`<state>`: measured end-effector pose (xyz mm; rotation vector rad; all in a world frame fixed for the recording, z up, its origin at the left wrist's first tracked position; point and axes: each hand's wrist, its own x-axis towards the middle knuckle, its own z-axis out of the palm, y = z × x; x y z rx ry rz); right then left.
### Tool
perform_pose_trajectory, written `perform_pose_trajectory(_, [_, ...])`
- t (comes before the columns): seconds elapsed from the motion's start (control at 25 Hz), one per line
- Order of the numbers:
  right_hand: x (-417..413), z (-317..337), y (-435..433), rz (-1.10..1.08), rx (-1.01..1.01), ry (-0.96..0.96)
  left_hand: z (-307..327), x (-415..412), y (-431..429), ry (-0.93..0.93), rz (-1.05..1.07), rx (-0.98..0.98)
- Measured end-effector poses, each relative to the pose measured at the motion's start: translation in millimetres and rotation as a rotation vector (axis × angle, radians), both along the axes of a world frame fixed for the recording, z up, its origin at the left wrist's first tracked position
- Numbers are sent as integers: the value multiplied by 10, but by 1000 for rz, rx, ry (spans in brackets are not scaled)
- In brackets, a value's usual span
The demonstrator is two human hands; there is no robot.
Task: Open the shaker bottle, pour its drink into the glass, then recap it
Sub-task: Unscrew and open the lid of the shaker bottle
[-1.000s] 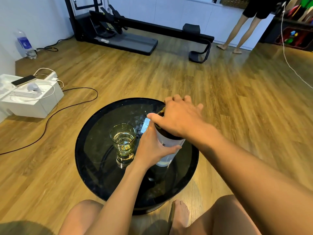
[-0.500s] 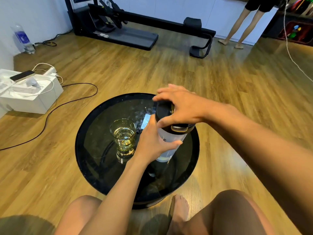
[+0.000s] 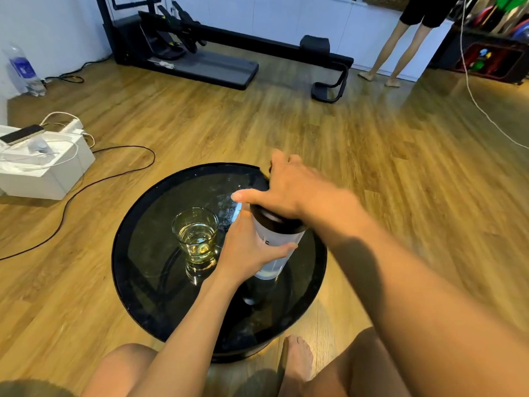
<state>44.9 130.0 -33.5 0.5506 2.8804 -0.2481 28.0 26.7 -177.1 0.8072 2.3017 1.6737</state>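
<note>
Right hand [image 3: 292, 190] motion-blurred, edges smeared, covers most of the cap [image 3: 274, 222]. Left hand [image 3: 246, 250] hides most of the bottle [image 3: 283, 239] print. Bystander [image 3: 420, 11] cut off at top edge above the waist.

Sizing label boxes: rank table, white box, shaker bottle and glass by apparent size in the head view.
1. table
2. white box
3. shaker bottle
4. glass; the last two look close, so that order is unsure.

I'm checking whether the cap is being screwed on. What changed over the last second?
The right hand turned on the black lid: half a second ago its fingers pointed left; now they reach over the far side, thumb pointing left. The left hand still grips the shaker bottle; the glass stays part-full on the table.
</note>
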Motion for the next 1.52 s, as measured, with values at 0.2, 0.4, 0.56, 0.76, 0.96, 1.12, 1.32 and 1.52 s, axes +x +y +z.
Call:
perform_pose_trajectory(0.2, [25, 120, 120, 253, -30, 3, 29, 3, 6, 24, -31, -19])
perform_pose_trajectory(0.4, [71, -176, -196, -13, 151, 212, 32, 3, -2, -12, -13, -1])
perform_pose_trajectory(0.56, [140, -27, 63, 389, -47, 300, 25, -8, 8, 23, -6, -21])
perform_pose_trajectory(0.76, [90, -174, -118, 105, 76, 324, 47, -1, 3, -31, -3, 5])
perform_pose_trajectory(0.96, [94, -98, -66, 340, -75, 306, 49, 4, 3, -10, 5, -11])
perform_pose_trajectory(1.12, [93, -143, -108, 52, 20, 260, 76, 11, -17, -19, -3, 16])
perform_pose_trajectory(1.32, [68, 104, 108, 266, -247, 64, 63, -3, -34, 10, -8, 3])
perform_pose_trajectory(1.52, [102, -21, -41, 135, 17, 196, 39, -16, -18, 27, -6, 4])
